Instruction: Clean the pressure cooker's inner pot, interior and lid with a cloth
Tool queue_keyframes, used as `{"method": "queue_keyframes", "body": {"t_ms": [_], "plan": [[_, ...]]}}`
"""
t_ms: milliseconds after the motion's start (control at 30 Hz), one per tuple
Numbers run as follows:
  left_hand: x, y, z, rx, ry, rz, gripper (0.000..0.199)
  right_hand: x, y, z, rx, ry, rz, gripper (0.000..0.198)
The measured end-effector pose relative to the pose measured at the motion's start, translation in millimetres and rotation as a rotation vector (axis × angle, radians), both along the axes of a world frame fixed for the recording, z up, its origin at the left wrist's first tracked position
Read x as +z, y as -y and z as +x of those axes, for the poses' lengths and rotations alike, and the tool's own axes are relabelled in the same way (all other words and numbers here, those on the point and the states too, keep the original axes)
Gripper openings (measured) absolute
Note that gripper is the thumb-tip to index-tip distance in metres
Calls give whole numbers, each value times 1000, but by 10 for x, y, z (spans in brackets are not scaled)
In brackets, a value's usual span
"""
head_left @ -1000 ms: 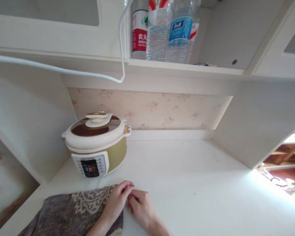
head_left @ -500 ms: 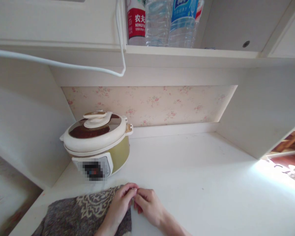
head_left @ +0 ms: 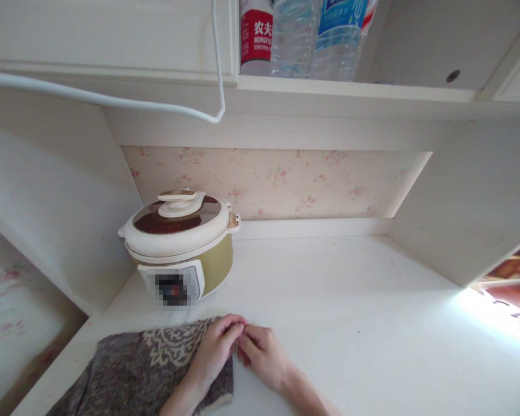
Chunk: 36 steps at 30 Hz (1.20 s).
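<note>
A dark grey-brown knitted cloth [head_left: 125, 370] with a cream scroll pattern lies on the white counter. My left hand [head_left: 221, 344] rests over its upper right corner, thumb and forefinger pinched together. Just right of the cloth is my right hand [head_left: 260, 349], its fingers curled in and its fingertips meeting those of the left. Whatever the two pinches hold is too small or too covered to make out.
A green and white electric cooker [head_left: 182, 248] with a brown see-through lid stands behind the cloth. Overhead, a shelf [head_left: 355, 92] bears several plastic bottles [head_left: 294, 40]. A white cable [head_left: 156, 108] hangs across the upper left. Side panels [head_left: 472, 202] bound the counter [head_left: 351, 289].
The view has shifted slightly, so the cooker and bottles appear a little farther right and higher. Both hands keep their pinched pose at the cloth's corner.
</note>
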<state>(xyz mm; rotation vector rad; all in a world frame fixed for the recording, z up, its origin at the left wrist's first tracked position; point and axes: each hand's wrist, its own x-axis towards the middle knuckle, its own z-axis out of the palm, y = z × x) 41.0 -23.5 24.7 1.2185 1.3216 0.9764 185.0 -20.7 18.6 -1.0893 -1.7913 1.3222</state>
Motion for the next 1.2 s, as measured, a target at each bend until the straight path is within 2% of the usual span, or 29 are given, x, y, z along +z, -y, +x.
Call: {"method": "queue_keyframes", "body": {"t_ms": [367,1200], "plan": [[90,28,3,1,-50,-12,29,7,26,13,18,12,52,11],[108,14,-1,4,-91,-13,31,8,36,-5,10,47,90,11]]}}
